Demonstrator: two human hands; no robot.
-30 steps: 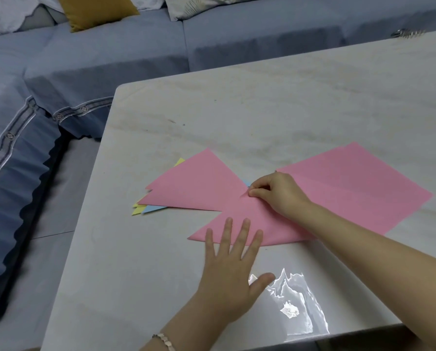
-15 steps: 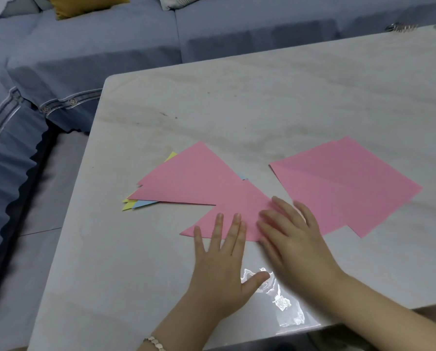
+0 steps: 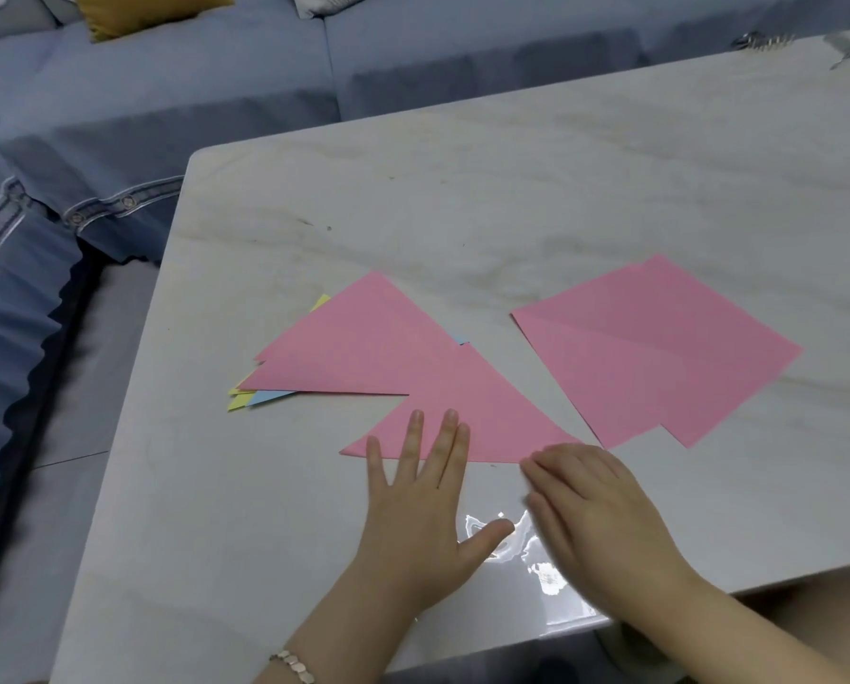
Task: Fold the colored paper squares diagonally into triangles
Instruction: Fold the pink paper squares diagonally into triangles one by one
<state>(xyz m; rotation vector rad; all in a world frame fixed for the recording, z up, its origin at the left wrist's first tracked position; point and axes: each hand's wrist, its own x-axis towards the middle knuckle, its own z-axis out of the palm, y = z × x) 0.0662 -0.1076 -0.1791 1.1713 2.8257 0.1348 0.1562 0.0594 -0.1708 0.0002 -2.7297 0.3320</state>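
A pink paper triangle (image 3: 467, 407) lies folded on the white table (image 3: 511, 190), its long edge toward me. My left hand (image 3: 423, 506) rests flat with fingers spread, fingertips pressing on the triangle's near edge. My right hand (image 3: 590, 506) lies flat and blurred at the triangle's near right corner, fingers together on its edge. Left of it sits a stack of folded triangles (image 3: 358, 338), pink on top with yellow and blue corners showing underneath. To the right lie flat pink squares (image 3: 659, 348), overlapping.
A blue sofa (image 3: 166, 116) with a mustard cushion (image 3: 146, 7) runs along the table's far and left sides. The table's left edge and near edge are close to the papers. Small metallic objects (image 3: 763, 41) sit at the far right corner.
My right hand left the triangle's top corner, came down onto the paper, then slid toward the near right corner along the fold. The left hand stayed pressed on the near edge.
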